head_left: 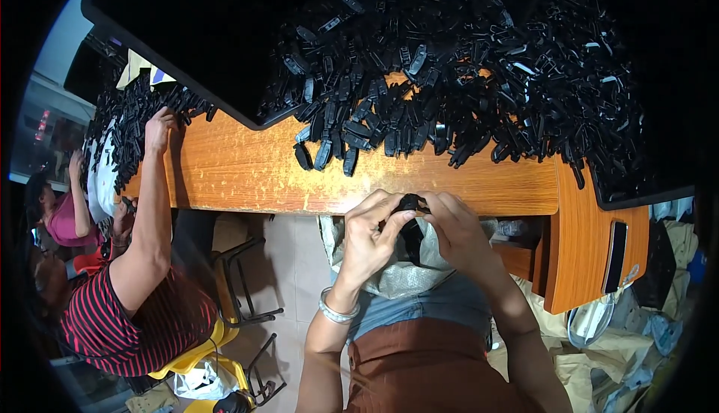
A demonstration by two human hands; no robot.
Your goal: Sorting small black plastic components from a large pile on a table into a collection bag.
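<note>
At the near edge of the wooden table (247, 169), both of my hands come together around a small black plastic piece (410, 202). The thumb and fingers of my left hand (371, 232) pinch it from one side. From the other side, the fingers of my right hand (458, 235) close on it and partly hide its shape. Beyond my hands spreads a large heap of small black plastic pieces (419, 106), some oblong with ridged faces. Below my hands, a white woven sack (397, 282) lies open against my lap, with something dark inside.
Two large black panels (187, 31) overhang the table. To my left, a person in a striped top (142, 323) reaches into another black heap (142, 125); a second person sits farther off. A phone-like black slab (615, 257) lies at right, above brown wrapping (599, 353).
</note>
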